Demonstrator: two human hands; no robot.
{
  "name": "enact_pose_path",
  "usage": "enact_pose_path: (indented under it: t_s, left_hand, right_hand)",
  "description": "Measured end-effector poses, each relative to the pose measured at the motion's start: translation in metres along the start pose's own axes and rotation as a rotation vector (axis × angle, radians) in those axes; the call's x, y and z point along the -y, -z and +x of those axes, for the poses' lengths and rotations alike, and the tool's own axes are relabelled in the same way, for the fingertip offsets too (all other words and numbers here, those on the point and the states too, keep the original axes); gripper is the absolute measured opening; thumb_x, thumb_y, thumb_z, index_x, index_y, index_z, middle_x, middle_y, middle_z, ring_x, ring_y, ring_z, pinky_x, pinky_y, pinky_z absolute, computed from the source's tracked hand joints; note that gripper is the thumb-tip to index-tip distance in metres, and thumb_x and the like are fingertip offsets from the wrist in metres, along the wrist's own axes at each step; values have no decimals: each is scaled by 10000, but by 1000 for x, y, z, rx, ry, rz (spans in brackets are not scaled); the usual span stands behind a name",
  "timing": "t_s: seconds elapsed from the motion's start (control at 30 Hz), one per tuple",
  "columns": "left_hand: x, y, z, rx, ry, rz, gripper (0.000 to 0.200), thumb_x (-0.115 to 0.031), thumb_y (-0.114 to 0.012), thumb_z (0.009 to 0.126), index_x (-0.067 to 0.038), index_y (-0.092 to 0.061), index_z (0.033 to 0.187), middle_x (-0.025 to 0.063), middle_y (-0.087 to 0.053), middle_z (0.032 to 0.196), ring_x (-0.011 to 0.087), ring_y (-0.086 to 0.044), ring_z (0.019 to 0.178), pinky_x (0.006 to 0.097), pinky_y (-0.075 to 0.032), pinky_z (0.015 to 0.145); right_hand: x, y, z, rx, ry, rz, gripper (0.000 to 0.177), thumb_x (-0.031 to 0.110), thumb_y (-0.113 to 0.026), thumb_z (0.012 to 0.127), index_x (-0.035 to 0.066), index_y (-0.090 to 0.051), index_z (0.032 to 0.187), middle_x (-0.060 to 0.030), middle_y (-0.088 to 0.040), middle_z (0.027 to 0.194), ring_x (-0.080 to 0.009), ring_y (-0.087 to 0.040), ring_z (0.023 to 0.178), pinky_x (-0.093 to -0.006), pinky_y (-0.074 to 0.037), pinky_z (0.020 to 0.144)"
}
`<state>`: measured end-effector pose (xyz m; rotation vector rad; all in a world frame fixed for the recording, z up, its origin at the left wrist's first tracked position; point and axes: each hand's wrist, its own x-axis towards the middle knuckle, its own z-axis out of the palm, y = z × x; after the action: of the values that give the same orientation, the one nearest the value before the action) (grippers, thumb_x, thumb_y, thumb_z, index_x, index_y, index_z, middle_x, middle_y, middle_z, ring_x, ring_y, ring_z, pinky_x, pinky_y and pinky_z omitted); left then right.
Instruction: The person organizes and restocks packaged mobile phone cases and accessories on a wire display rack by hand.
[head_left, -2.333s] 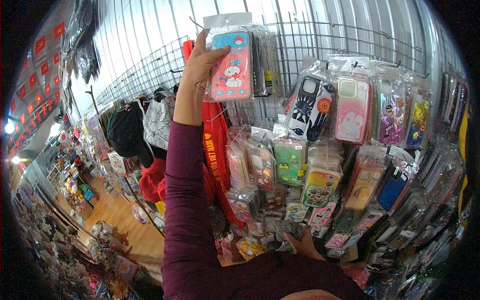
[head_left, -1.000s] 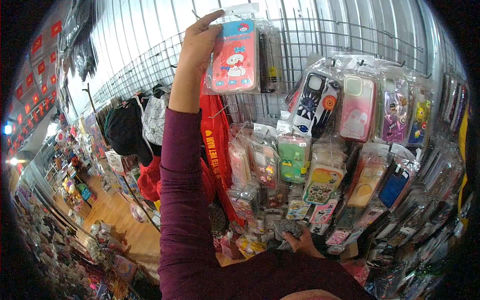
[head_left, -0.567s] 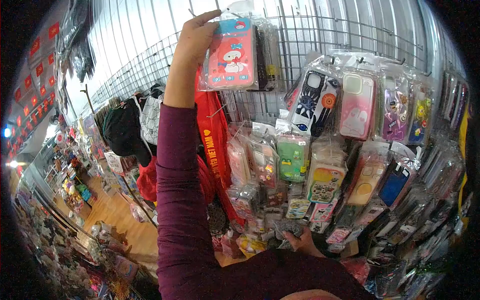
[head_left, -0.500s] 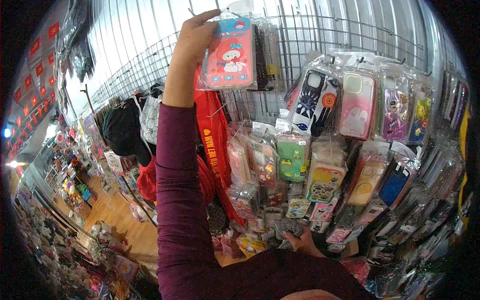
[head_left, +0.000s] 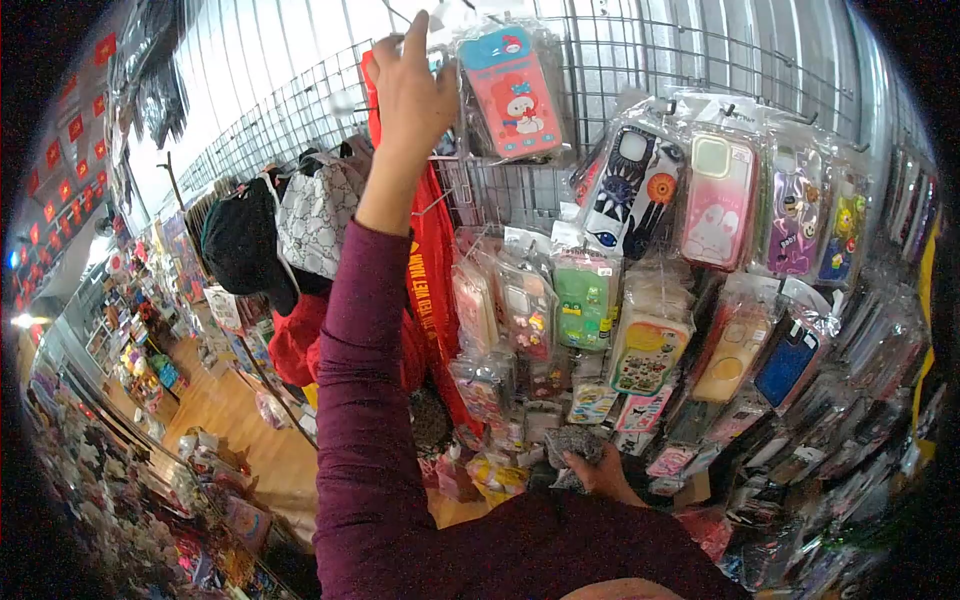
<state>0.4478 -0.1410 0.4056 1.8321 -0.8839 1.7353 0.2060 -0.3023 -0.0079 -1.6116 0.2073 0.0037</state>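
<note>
My left hand (head_left: pixel 415 100) is raised at the top of the wire grid, fingers apart and nothing visible in them. Just right of it hangs a bagged pink and blue phone case (head_left: pixel 515 95) with a cartoon figure, tilted slightly, in front of more packs. The hand and this pack appear apart. Low in the middle, my right hand (head_left: pixel 603 474) is closed round a crumpled grey cloth (head_left: pixel 575 442); part of its fingers is hidden behind it.
Bagged phone cases (head_left: pixel 720 200) hang in rows on the wire grid (head_left: pixel 640 45). Left of these are a red sash (head_left: pixel 437 290) with yellow lettering and several caps (head_left: pixel 240 240). Farther left, a wooden floor (head_left: pixel 205 395) runs between shelves of goods.
My left hand has let go of the pink and blue phone case and shifted left and a little down. The case now hangs tilted. My right hand still holds the cloth.
</note>
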Motion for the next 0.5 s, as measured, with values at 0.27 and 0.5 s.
enact_pose_path:
  t_s: [0.27,0.5]
  left_hand:
    - [-46,-37,-10,-48,-77,31,432,-263,-569,752,-53,-493,1121,240,-419,1160,401,-404,1061,462,-345,884]
    - [-40,-12,-34,-134,-38,-212,435,-235,-594,749,-32,-492,1119,257,-414,1163,422,-397,1071,454,-334,909]
  right_hand:
    - [42,-19,-19,-40,-134,130,547,271,-663,748,-24,-402,1128,-138,-526,1056,-239,-522,956,-361,-411,815]
    - [29,-11,-21,8,-40,-73,500,285,-676,735,-10,-448,1069,-135,-539,1031,-241,-531,935,-357,-421,797]
